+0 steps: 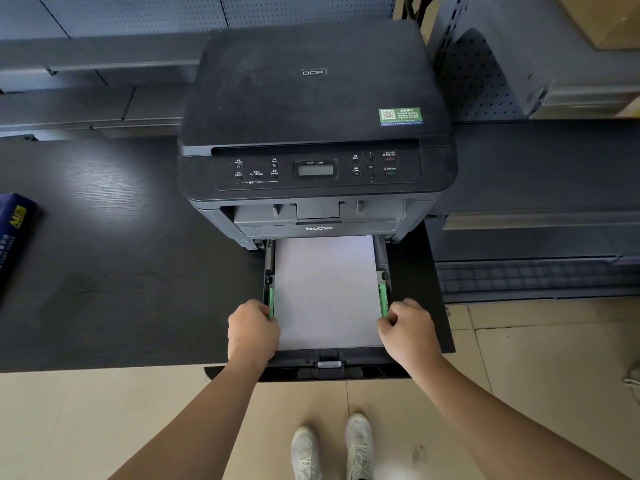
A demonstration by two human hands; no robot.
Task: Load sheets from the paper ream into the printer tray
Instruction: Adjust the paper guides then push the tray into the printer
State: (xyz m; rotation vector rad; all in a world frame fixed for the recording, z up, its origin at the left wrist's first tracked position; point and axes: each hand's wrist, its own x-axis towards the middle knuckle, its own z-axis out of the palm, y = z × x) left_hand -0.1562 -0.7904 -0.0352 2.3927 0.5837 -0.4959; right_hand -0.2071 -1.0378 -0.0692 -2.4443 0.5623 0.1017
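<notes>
A black printer (313,109) stands on a dark table, its paper tray (329,367) pulled out toward me. White sheets (327,292) lie flat in the tray between two green side guides. My left hand (252,332) pinches the left green guide (271,301). My right hand (407,329) pinches the right green guide (383,299). A blue paper ream (12,233) lies at the table's far left edge, partly cut off by the frame.
The dark table (121,254) spreads to the left of the printer. Grey metal shelving (536,220) stands to the right and behind. The tray's front overhangs the table edge above a tiled floor (86,420), where my shoes (332,448) show.
</notes>
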